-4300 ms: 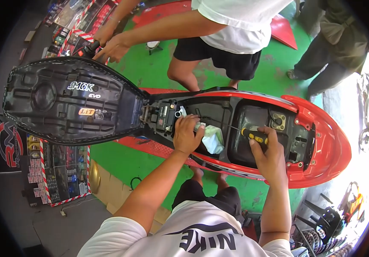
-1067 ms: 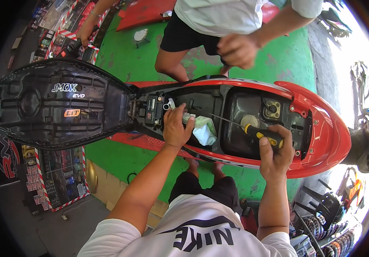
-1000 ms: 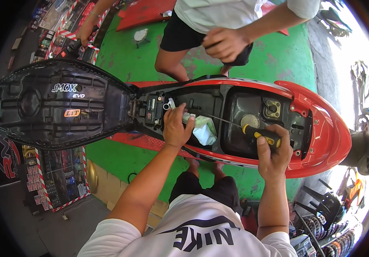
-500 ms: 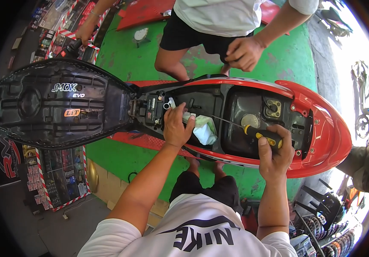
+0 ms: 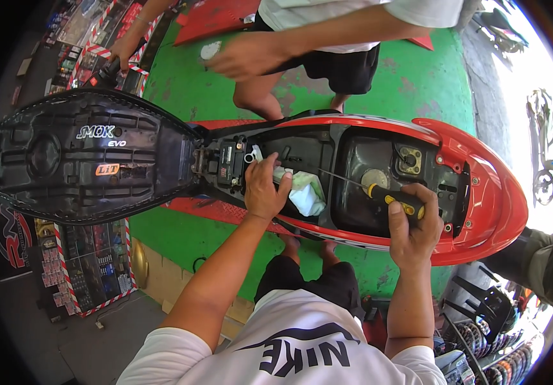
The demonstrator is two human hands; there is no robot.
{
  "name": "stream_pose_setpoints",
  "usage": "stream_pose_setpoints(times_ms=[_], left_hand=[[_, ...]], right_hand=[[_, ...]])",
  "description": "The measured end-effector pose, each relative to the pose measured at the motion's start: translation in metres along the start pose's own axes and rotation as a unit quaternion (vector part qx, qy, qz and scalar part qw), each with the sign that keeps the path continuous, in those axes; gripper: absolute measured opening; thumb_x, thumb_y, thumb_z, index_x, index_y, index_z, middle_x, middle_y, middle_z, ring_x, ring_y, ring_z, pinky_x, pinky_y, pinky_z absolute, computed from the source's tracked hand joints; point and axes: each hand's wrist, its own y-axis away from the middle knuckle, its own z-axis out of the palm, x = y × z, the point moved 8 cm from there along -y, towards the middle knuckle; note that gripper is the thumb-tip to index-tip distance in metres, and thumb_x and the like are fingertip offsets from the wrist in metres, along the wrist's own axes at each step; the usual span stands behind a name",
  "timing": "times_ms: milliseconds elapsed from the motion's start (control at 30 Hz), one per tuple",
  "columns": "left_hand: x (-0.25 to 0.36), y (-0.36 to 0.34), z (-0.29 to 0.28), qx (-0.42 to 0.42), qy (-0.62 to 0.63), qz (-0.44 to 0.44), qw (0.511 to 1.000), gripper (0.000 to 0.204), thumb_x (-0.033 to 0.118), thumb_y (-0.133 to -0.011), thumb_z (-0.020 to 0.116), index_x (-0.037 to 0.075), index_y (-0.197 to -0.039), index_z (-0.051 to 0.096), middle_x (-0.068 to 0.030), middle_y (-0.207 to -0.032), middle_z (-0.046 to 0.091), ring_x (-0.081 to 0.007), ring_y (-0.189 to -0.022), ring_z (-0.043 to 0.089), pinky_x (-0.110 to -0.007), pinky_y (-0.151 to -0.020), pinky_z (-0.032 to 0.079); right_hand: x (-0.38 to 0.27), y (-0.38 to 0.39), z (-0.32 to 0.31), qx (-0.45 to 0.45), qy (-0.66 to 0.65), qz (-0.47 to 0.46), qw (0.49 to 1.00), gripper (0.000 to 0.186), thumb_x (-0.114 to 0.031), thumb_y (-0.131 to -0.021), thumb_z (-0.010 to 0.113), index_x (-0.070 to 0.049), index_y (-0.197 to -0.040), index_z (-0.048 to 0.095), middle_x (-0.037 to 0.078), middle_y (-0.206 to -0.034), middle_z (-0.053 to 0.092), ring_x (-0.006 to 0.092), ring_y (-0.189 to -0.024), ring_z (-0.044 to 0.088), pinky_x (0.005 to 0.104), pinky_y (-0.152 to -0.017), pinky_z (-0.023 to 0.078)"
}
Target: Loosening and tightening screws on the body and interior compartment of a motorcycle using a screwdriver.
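Observation:
My right hand (image 5: 414,224) is closed around the black and yellow handle of a screwdriver (image 5: 379,192), above the dark inner panel at the rear of a red scooter (image 5: 498,192). Its thin shaft points left toward the storage compartment (image 5: 318,144). There, my left hand (image 5: 265,189) reaches in with fingers bent, close to the shaft's tip. A pale piece shows between thumb and forefinger; I cannot make out what it is. Against the thumb lies a crumpled white and greenish cloth or bag (image 5: 307,196). A black battery (image 5: 226,160) sits just left of my left hand.
The scooter's black seat (image 5: 90,157) is tipped open to the left. Across the scooter stands another person (image 5: 328,58), one hand (image 5: 119,54) on a dark tool near the seat's edge. Glass display cases (image 5: 96,263) stand at left, a rack of tyres (image 5: 501,353) at lower right.
The other person's forearm has swung left across their body, above the scooter. My hands and the screwdriver have hardly moved.

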Motion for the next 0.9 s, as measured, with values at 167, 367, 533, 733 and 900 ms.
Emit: stream_pose_setpoints(times_ms=[167,367,533,733,900], left_hand=[[0.000,0.001,0.001,0.001,0.000,-0.001,1.000,0.052,0.027,-0.092,0.066,-0.001,-0.136,0.057,-0.0115,-0.110,0.073,-0.0291,-0.104,0.068,-0.045,-0.118,0.037],[-0.001,0.001,0.002,0.000,-0.001,-0.001,1.000,0.052,0.027,-0.093,0.067,-0.001,-0.136,0.058,-0.0117,-0.110,0.074,-0.0292,-0.104,0.068,-0.045,-0.118,0.036],[0.001,0.000,0.000,-0.001,-0.001,-0.004,1.000,0.052,0.027,-0.092,0.067,-0.001,-0.136,0.058,-0.0117,-0.110,0.074,-0.0295,-0.105,0.068,-0.045,-0.118,0.036],[-0.001,0.001,0.001,-0.001,-0.003,-0.006,1.000,0.052,0.026,-0.092,0.067,0.000,-0.136,0.058,-0.0116,-0.109,0.074,-0.0296,-0.105,0.068,-0.045,-0.119,0.036],[0.000,0.000,0.001,-0.002,-0.003,-0.007,1.000,0.052,0.026,-0.092,0.068,0.000,-0.136,0.058,-0.0117,-0.109,0.074,-0.0297,-0.105,0.068,-0.045,-0.119,0.036]], right_hand=[[0.009,0.003,0.013,-0.021,0.011,0.004,1.000,0.031,-0.009,-0.089,0.075,-0.002,-0.117,0.063,0.006,-0.082,0.069,0.0166,-0.058,0.054,0.0296,-0.056,0.046],[0.023,0.006,0.037,-0.064,-0.003,0.068,0.996,0.031,-0.008,-0.090,0.074,-0.003,-0.119,0.063,0.005,-0.080,0.067,0.0149,-0.060,0.052,0.0285,-0.056,0.045],[0.030,0.006,0.042,-0.068,-0.006,0.076,0.995,0.031,-0.008,-0.091,0.074,-0.004,-0.120,0.063,0.004,-0.079,0.066,0.0140,-0.059,0.052,0.0283,-0.056,0.044],[0.033,0.005,0.044,-0.066,-0.005,0.064,0.996,0.030,-0.007,-0.091,0.074,-0.004,-0.119,0.063,0.003,-0.078,0.067,0.0132,-0.055,0.051,0.0287,-0.052,0.043],[0.033,0.004,0.045,-0.073,-0.008,0.076,0.994,0.031,-0.008,-0.092,0.073,-0.004,-0.121,0.063,0.004,-0.079,0.065,0.0140,-0.060,0.051,0.0285,-0.056,0.043]])
